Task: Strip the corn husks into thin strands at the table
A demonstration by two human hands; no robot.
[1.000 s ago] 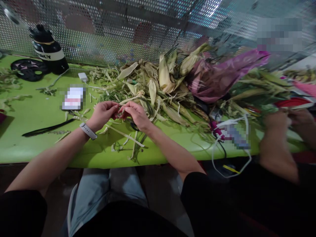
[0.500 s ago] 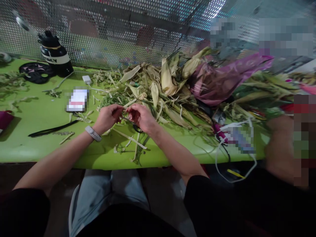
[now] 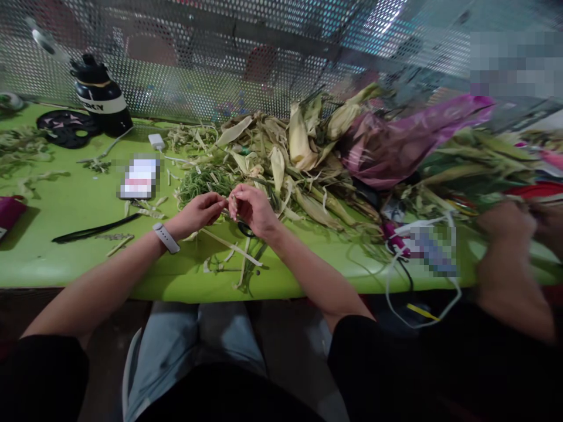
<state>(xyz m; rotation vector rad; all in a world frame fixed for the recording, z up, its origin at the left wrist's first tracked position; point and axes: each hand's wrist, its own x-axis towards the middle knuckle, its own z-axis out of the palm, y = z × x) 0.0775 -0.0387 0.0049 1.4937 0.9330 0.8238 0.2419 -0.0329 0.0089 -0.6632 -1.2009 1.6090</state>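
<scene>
My left hand (image 3: pixel 203 210), with a pale band on the wrist, is closed in a pinch, its fingertips meeting those of my right hand. Fingers curled, my right hand (image 3: pixel 255 212) pinches too, and a small pale bit shows at its fingertips. What either hand holds is too small to name. Just behind them is a heap of thin green strips (image 3: pixel 200 183). Dry corn husks (image 3: pixel 277 167) pile up beyond. Below the hands, pale cut strips (image 3: pixel 229 246) lie on the green tabletop (image 3: pixel 153 272), and a dark ring-shaped handle (image 3: pixel 245 228) shows partly under my right hand.
At left are a phone (image 3: pixel 139 179), a white charger (image 3: pixel 156 141), a black strap (image 3: pixel 94 230) and a black bottle (image 3: pixel 102 99). A purple bag (image 3: pixel 387 143) sits among husks. White cable (image 3: pixel 389 287) hangs over the front edge. Another person's hand (image 3: pixel 505 221) is at right.
My left hand has dipped slightly and its fingers have straightened a little. A pale strip above my fingertips no longer shows. The other person's hands have come more into view.
</scene>
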